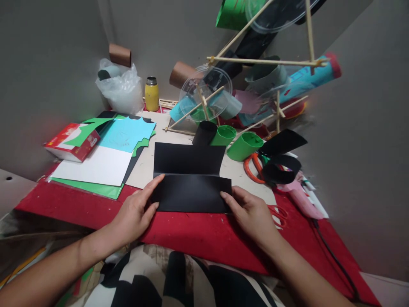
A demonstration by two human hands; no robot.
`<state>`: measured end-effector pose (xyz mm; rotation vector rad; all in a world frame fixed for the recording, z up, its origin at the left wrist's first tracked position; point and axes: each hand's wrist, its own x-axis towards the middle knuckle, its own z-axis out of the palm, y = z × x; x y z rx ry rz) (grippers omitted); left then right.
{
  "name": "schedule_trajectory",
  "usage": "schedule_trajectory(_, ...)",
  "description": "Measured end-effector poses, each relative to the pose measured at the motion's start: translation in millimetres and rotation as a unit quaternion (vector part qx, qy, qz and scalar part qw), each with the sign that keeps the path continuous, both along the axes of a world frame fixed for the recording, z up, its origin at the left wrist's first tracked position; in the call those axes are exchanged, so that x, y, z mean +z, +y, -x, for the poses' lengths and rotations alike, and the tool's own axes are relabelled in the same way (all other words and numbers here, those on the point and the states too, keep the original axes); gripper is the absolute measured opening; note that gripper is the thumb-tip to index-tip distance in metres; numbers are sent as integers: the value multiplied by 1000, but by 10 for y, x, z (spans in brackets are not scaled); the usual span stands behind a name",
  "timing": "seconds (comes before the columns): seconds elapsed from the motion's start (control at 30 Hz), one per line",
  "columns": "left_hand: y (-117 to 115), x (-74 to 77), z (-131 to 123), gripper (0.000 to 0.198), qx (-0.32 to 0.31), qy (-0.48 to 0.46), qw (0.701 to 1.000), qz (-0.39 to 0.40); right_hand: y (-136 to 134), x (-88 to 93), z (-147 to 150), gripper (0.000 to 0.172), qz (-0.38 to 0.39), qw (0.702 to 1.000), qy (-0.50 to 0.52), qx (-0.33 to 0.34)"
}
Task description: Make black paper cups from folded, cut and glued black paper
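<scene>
The folded paper (191, 179) lies on the table (191, 234), crease running 9 to 3 o'clock. The left hand (136, 213), forearm entering from 7 o'clock, pinches its 9 o'clock edge, fingers straight and together. The right hand (252, 213), from 5 o'clock, pinches the 3 o'clock edge.

Plain grey walls (47, 64) at 9, 12 and 3 o'clock box in the red-covered worktop (198, 238); light dim and even.

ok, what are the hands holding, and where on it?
Black paper sheet, folded: left hand pinches the near flap's left end, right hand its right end.
</scene>
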<state>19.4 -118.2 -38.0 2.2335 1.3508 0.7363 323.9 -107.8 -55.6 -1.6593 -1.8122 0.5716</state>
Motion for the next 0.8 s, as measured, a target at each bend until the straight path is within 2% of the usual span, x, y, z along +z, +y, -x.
schedule_trajectory(0.43,51,-13,-59,49,-29,57,998,-19,19,34,150,27,-30,971,-230,-52)
schedule_trajectory(0.6,151,12,-69,43,-31,57,997,-41,54,21,133,26,-40,963,-260,-52)
schedule_trajectory(0.8,248,7,-98,38,-22,93,994,-56,61,29,67,27,-74,964,-247,-61)
